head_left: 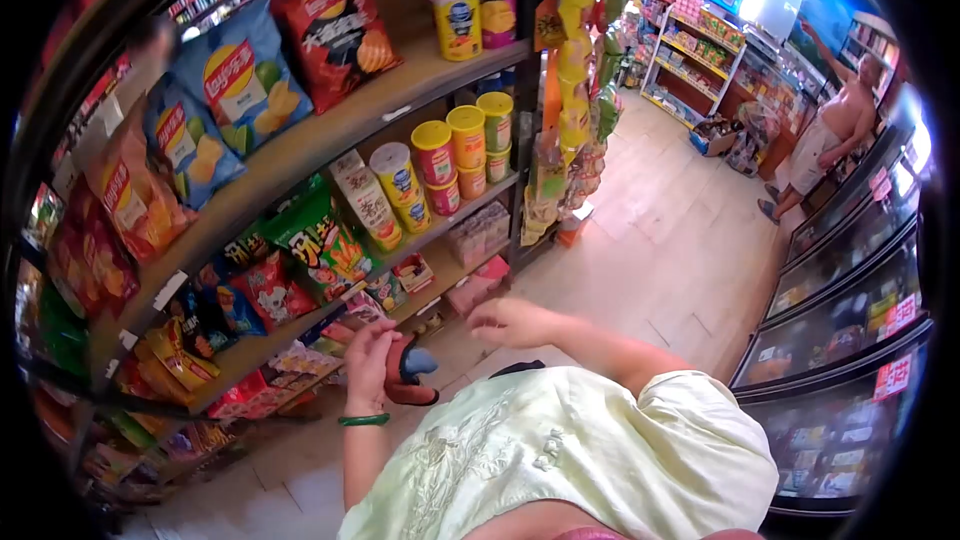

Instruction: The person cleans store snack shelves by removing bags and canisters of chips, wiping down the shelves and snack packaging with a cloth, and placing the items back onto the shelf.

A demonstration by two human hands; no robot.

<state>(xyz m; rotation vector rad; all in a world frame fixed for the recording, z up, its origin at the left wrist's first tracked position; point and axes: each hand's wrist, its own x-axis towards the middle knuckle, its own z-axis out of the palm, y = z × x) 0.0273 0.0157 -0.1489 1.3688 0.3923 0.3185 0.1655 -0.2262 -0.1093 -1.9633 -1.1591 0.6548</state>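
My left hand (371, 360), with a green bangle (363, 420) at the wrist, is in front of the lower shelves. Its fingers are pressed together; whatever they may hold is too small or hidden to make out. Just right of it, lower down, shows a brown and grey-blue shape (411, 365), perhaps footwear. My right hand (512, 323) hovers over the floor to the right, slightly blurred, fingers loosely bent and apart, with nothing seen in it. Near the left hand are a green snack bag (322, 245) and a red snack bag (271, 287) on the shelf.
The shelf rack (330, 125) holds chip bags (243, 80) and canisters (433, 152). Hanging packets (577, 60) line its end. Glass-topped freezers (840, 365) run along the right. Another person (840, 120) stands farther back, beyond the tiled floor (655, 210).
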